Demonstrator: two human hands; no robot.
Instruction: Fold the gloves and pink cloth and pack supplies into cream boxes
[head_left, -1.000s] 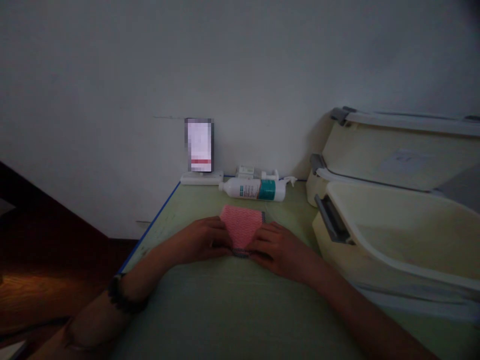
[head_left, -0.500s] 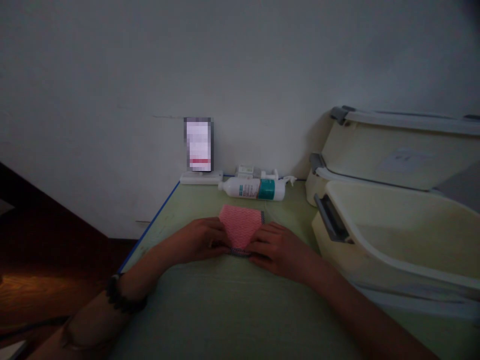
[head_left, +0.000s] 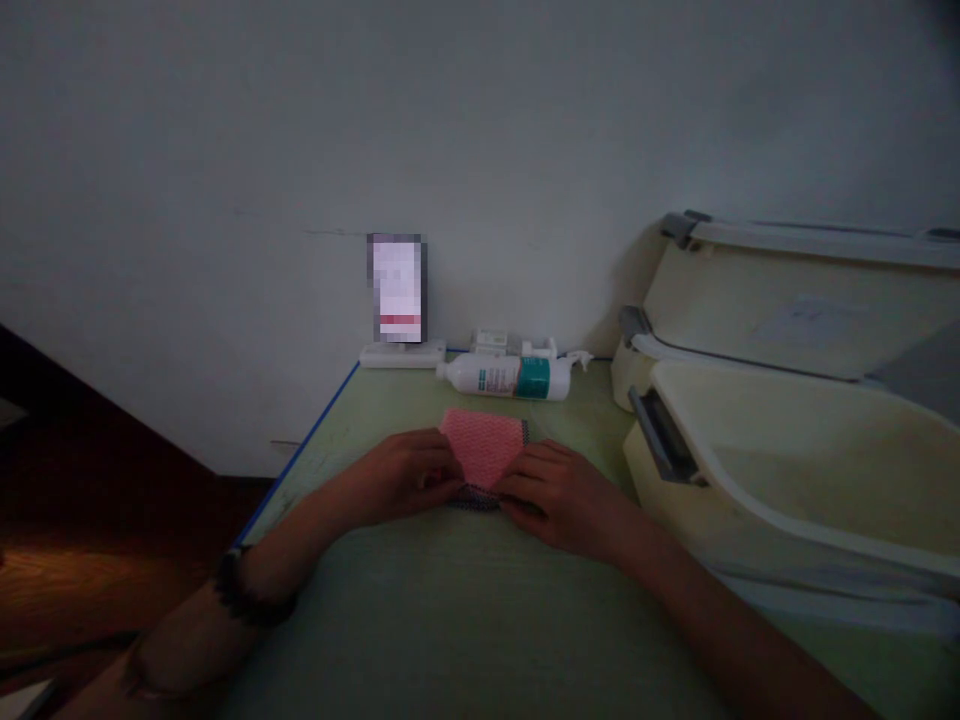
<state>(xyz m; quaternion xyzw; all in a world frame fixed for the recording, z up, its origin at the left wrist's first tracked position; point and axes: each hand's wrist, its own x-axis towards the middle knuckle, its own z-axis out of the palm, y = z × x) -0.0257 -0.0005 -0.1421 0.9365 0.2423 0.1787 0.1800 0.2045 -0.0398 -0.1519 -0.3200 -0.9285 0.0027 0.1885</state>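
Note:
A pink textured cloth (head_left: 485,448) with dark checked edging lies folded on the pale green table (head_left: 480,610). My left hand (head_left: 421,474) grips its left near corner, thumb and fingers pinched together. On the opposite side, my right hand (head_left: 551,492) has its fingers closed on the near right edge. The dark edging shows between both hands along the near side. Behind the cloth a white bottle (head_left: 499,376) with a teal label lies on its side.
A lit phone (head_left: 399,288), its screen blurred, stands on a white base (head_left: 403,355) by the wall. On the right sits a cream storage bin (head_left: 750,530) with its lid (head_left: 780,300) raised. Small white boxes (head_left: 492,341) lie behind the bottle.
Both hands have shifted very slightly at the cloth's near edge, and a little more of the dark edging shows between them. Everything else looks the same.

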